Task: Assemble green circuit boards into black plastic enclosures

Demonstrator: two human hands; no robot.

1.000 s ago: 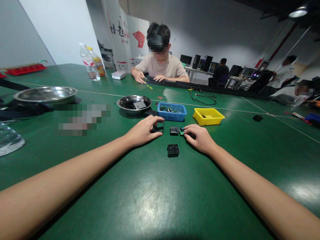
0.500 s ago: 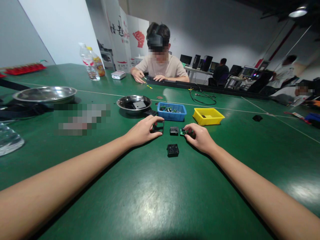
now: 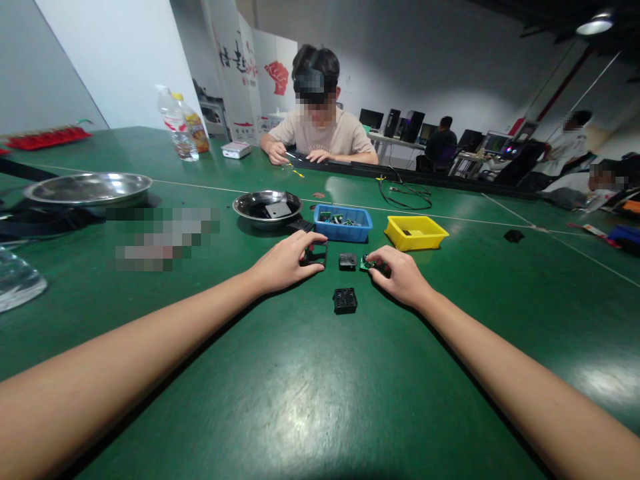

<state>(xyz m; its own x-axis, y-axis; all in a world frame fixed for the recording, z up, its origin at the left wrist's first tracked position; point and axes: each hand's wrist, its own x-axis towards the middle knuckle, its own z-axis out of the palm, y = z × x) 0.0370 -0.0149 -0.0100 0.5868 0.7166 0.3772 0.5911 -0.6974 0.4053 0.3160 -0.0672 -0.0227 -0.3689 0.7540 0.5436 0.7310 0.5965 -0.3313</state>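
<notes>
Between the thumb and fingers of my left hand (image 3: 287, 265) is a thin black frame (image 3: 326, 255), held at its edges. My right hand (image 3: 399, 272) pinches a small green circuit board (image 3: 365, 263), partly hidden by the fingers. Between the two hands a black block (image 3: 347, 261) rests on the green table (image 3: 300, 373). A second black part (image 3: 345, 301), with a recessed top, lies nearer to me. Behind the hands stand a blue bin (image 3: 345, 232) with several small green boards and a yellow bin (image 3: 416, 235) with a small dark piece inside.
A steel bowl (image 3: 267, 217) with dark parts and a pale plate stands behind my left hand. Farther left is a wide steel dish (image 3: 90, 190). Bottles (image 3: 184, 133), a white box (image 3: 236, 150) and black cables (image 3: 407, 197) lie farther back. Across the table sits a person (image 3: 323, 127).
</notes>
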